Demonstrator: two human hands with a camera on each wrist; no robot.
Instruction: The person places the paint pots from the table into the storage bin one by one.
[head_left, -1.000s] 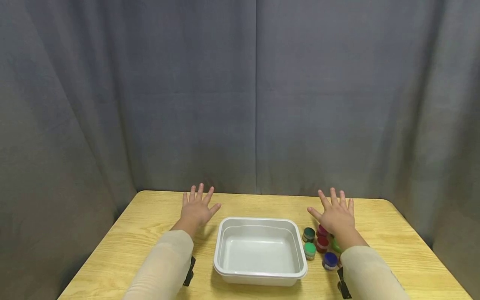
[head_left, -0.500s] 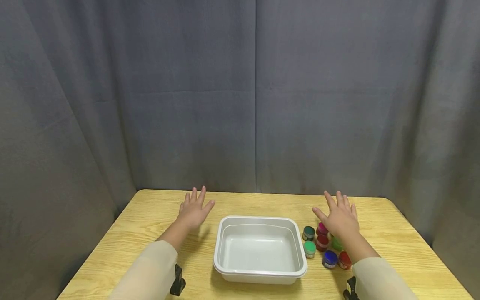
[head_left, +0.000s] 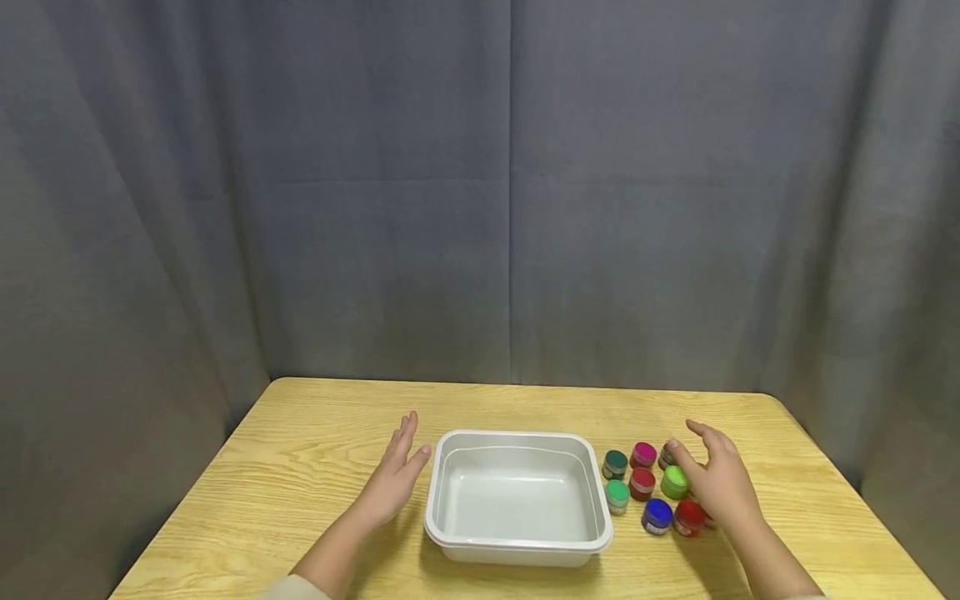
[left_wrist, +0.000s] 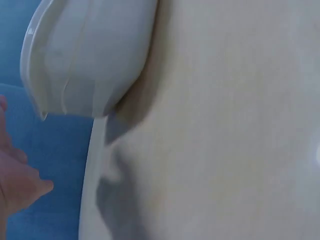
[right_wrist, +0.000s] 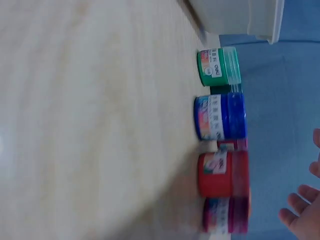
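A white rectangular plastic tub [head_left: 522, 546] stands at the front middle of the table. Left of it my left hand [head_left: 392, 483] hovers with fingers extended and thumb apart, holding nothing. My right hand [head_left: 722, 483] is above the right edge of a group of paint jars, fingers loosely bent, nothing in its grasp. Among these jars are a blue jar [head_left: 657, 517], a red jar [head_left: 688, 518], a lime green jar [head_left: 674, 482] and a mint green jar [head_left: 617, 497]. The hand partly covers a jar behind the red one. In the right wrist view the blue jar [right_wrist: 220, 116] shows a printed label.
More jars stand close together beside the tub: a dark green jar [head_left: 615, 465], a magenta jar [head_left: 642, 455] and a dark red jar [head_left: 641, 484]. The wooden table [head_left: 247, 492] ends at a grey curtain [head_left: 390, 250] behind it.
Both hands have drawn back toward the person and lowered. The left hand has turned edge-on near the tub. The right hand has shifted right, uncovering several jars, and its spread fingers have relaxed.
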